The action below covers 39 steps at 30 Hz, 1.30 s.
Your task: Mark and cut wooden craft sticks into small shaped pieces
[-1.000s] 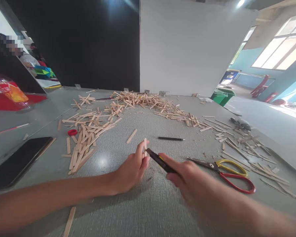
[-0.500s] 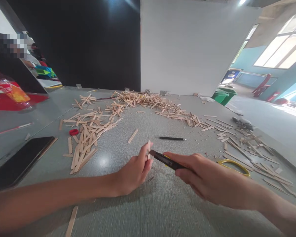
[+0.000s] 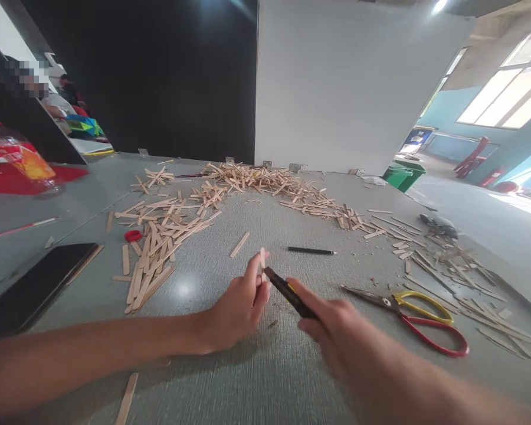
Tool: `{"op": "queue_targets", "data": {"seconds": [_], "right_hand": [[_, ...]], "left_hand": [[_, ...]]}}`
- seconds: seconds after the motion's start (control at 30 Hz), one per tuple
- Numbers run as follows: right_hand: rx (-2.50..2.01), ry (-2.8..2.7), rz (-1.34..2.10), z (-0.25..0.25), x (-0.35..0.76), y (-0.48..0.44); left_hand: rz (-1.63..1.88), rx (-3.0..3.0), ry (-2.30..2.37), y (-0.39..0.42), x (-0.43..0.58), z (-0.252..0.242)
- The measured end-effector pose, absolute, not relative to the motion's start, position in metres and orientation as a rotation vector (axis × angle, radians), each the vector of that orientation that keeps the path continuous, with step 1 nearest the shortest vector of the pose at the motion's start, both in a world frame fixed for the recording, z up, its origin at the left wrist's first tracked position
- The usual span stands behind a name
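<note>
Pinched upright in my left hand point(image 3: 241, 307) is a pale wooden craft stick point(image 3: 262, 258), its lower part hidden by the fingers. My right hand point(image 3: 336, 330) is wrapped round a black and yellow utility knife point(image 3: 289, 292). The knife's tip end is right beside the stick; whether the blade touches it I cannot tell. Beyond my hands lie a single craft stick point(image 3: 239, 244) and a black pen point(image 3: 312, 251). To the right of my right hand rest scissors point(image 3: 396, 304) with one yellow and one red handle.
Loose craft sticks point(image 3: 150, 265) are heaped at left and along the back. Cut strips point(image 3: 491, 313) are scattered at right. A phone point(image 3: 39, 286), a red ring point(image 3: 133, 235) and a drink bottle point(image 3: 22, 159) are on the left. Upright panels point(image 3: 327, 88) border the back.
My right hand with the knife has shifted left and lower, uncovering the scissors. My left hand and the stick have moved slightly left.
</note>
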State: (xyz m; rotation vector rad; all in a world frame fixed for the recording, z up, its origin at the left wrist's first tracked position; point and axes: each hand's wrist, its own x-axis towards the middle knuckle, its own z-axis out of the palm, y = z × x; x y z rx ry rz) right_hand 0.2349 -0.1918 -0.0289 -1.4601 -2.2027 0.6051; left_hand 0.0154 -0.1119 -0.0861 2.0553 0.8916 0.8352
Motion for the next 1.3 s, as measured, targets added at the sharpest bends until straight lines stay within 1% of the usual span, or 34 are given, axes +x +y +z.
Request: {"op": "queue_targets", "data": {"seconds": [0.03,0.07,0.13,0.33,0.47,0.53,0.67,0.73,0.93,1.13,1.3], "right_hand": [[-1.393,-2.149,0.555,-0.044,0.229,-0.195],[-1.320,-2.166,0.590,-0.057,0.224,-0.198],[-1.286,-2.166,0.609,-0.068,0.222,-0.200],[-1.430,-2.157,0.679,-0.040,0.246,-0.197],[-1.373,-2.146,0.660,-0.061,0.230,-0.204],[-1.308,-2.190,0.674,-0.063,0.228,-0.203],[-1.361,-2.221,0.726,-0.030,0.246,-0.195],[-1.377,-2.239,0.740,-0.022,0.248,-0.194],[-1.322,-2.181,0.689,-0.057,0.226,-0.206],[-1.450,-2.180,0.712,-0.042,0.237,-0.198],[-1.365,-2.123,0.640,-0.057,0.224,-0.203]], "left_hand": [[0.849,2.049,0.898,-0.112,0.015,-0.085],[0.860,2.044,0.903,-0.112,0.015,-0.085],[0.874,2.042,0.908,-0.112,0.015,-0.083],[0.854,2.080,0.880,-0.115,0.016,-0.085],[0.869,2.084,0.887,-0.114,0.014,-0.088],[0.880,2.084,0.890,-0.115,0.013,-0.089],[0.875,2.099,0.870,-0.117,0.015,-0.089],[0.868,2.104,0.862,-0.117,0.015,-0.089],[0.879,2.096,0.877,-0.116,0.013,-0.087],[0.864,2.105,0.857,-0.117,0.015,-0.089],[0.884,2.113,0.864,-0.117,0.015,-0.087]]}}
